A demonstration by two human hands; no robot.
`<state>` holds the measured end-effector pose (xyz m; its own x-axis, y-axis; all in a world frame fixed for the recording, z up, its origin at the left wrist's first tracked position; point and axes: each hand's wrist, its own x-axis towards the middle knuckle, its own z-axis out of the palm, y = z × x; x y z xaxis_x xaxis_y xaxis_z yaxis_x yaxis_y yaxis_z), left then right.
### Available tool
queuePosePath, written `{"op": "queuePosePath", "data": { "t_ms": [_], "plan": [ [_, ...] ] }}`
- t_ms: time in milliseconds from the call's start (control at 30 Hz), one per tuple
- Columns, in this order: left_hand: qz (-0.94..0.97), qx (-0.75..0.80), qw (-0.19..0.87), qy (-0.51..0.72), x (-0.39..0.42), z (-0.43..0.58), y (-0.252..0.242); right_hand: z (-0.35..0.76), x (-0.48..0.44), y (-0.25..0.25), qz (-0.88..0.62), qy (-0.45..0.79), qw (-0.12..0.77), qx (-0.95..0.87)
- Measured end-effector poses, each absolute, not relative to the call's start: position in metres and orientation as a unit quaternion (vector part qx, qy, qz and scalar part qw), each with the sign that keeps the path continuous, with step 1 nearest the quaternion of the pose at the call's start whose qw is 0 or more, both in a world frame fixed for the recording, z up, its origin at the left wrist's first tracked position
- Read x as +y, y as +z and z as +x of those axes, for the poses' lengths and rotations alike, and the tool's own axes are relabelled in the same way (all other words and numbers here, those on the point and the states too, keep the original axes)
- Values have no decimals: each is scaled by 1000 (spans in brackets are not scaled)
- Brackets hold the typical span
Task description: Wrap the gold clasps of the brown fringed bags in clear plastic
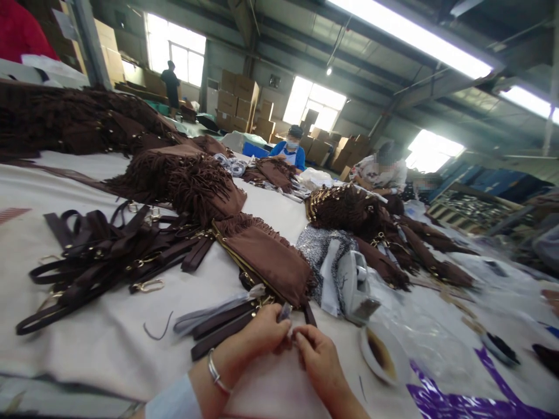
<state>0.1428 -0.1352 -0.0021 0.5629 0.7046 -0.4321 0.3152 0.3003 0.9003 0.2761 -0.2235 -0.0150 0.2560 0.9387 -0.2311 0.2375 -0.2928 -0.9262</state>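
Head view: left hand (268, 327) and right hand (318, 356) pinch closed on seemingly plastic wrap (285, 312), likely light, slippery, best held by its edge.

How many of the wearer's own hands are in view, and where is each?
2. The left hand, below a silver bangle on its wrist, pinches a small greyish item near the brown fringed pouch; the right hand is beside it. Neither is hidden.

small greyish piece (285, 312): pinched | brown fringed bag (267, 253): gold-zippered, lying flat | dark straps (223, 336): just beside bag
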Motion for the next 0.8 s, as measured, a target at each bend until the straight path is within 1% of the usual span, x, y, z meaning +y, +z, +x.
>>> {"op": "queuePosePath", "data": {
  "t_ms": [67,200,267,333,400,500,567,700,800],
  "plan": [
    [594,465,643,129,-136,144,-2,280,-234,-13,-700,386,388,-458],
    [729,467,473,163,-136,146,-4,287,-239,-5,-700,278,397,-524],
    [764,448,432,171,-136,147,-5,289,-232,1,-679,225,401,-572],
    [768,445,428,168,-135,148,-8,289,-220,7,-656,173,393,-621],
    [763,447,435,172,-135,149,-11,289,-206,11,-638,121,359,-670],
    [758,422,453,204,-137,150,-14,289,-190,14,-625,62,260,-734],
    [757,424,443,227,-139,151,-15,290,-183,14,-618,32,211,-756],
    [758,468,381,246,-149,150,-11,293,-177,14,-600,-6,191,-777],
    [777,467,338,253,-155,150,-10,295,-176,17,-582,-31,184,-792]
  ]
}}
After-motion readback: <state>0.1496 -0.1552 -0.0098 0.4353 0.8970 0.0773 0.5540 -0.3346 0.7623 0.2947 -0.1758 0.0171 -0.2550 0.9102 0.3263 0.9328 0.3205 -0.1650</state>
